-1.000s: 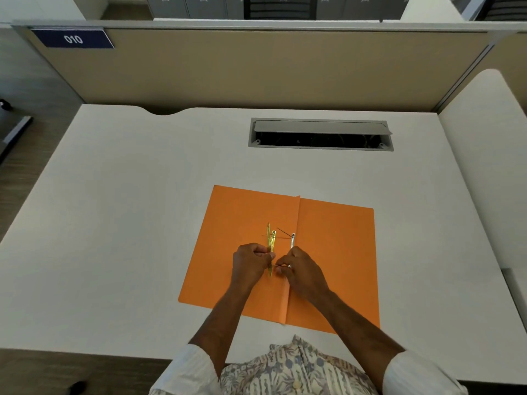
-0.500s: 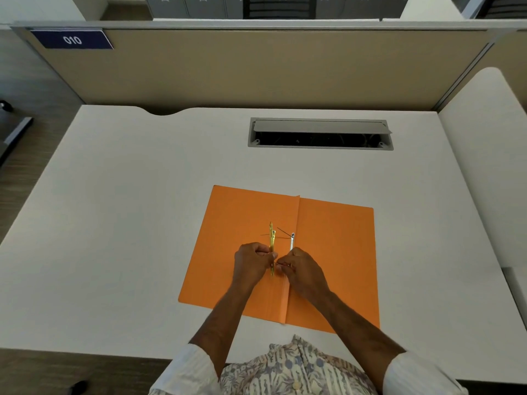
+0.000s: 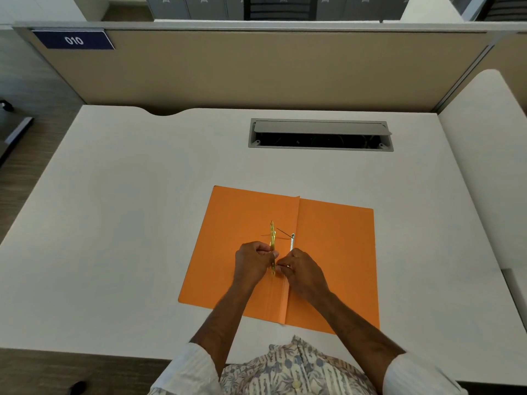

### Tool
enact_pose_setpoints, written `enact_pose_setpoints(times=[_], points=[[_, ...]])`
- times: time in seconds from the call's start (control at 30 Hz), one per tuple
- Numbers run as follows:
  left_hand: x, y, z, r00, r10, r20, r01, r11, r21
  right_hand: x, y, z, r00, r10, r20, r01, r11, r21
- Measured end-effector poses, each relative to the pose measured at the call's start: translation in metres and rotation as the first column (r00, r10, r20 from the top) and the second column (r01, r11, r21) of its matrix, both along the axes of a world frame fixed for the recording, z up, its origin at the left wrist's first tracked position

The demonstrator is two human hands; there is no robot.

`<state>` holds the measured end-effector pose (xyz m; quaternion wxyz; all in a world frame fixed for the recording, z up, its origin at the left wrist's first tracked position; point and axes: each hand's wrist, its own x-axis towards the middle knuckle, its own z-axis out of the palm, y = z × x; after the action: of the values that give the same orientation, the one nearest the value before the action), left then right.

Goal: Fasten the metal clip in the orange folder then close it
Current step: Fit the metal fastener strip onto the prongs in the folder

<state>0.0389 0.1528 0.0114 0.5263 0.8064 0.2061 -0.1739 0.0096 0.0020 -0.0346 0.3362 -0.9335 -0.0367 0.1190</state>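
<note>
An orange folder (image 3: 336,252) lies open and flat on the white desk (image 3: 128,223), its spine fold running toward me. Just left of the fold a thin gold metal clip bar (image 3: 272,235) lies lengthwise. My left hand (image 3: 252,262) pinches the near part of this bar. A silver prong (image 3: 292,242) stands beside the fold. My right hand (image 3: 302,270) is closed on the silver prong's lower end, touching my left hand's fingertips. The near ends of both metal parts are hidden under my fingers.
A grey cable hatch (image 3: 319,135) with its lid raised sits in the desk behind the folder. A beige partition (image 3: 256,69) with a blue "010" label (image 3: 73,40) closes the back. A second desk (image 3: 490,166) adjoins at the right.
The gold bar has tipped down closer to the folder and my hands have closed slightly together; the folder has not moved.
</note>
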Motion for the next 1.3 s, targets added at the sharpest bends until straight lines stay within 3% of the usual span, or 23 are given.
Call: enact_pose_setpoints(times=[0.3,0.4,0.47,0.63,0.77,1.07,1.3], points=[[-0.003,-0.004,-0.001,1.000,-0.027,0.001,0.027,1.000,-0.006,-0.001,-0.005,-0.003,0.999,0.039,0.022,-0.040,0.997,0.061],[-0.004,-0.005,0.000,1.000,-0.029,0.008,0.029,1.000,-0.008,0.010,-0.007,0.001,0.995,-0.089,0.044,0.080,0.984,0.160],[-0.005,-0.005,-0.002,1.000,-0.025,0.015,0.025,1.000,-0.002,0.030,-0.007,0.006,0.984,-0.174,0.047,0.166,0.976,0.139],[-0.005,-0.008,-0.002,1.000,-0.025,0.018,0.025,1.000,0.008,0.077,-0.002,0.021,0.998,-0.056,-0.009,0.056,0.998,-0.007],[-0.004,-0.008,-0.001,1.000,-0.012,0.026,0.012,1.000,0.003,0.087,-0.002,0.020,0.999,-0.049,0.003,0.049,0.998,-0.029],[-0.004,-0.008,-0.003,0.999,-0.034,0.032,0.033,0.999,0.032,0.079,-0.011,0.017,0.998,0.047,0.037,-0.050,0.995,0.083],[-0.004,-0.013,-0.006,0.997,-0.068,0.040,0.066,0.996,0.054,0.077,-0.011,0.016,1.000,-0.002,0.025,-0.002,0.986,0.166]])
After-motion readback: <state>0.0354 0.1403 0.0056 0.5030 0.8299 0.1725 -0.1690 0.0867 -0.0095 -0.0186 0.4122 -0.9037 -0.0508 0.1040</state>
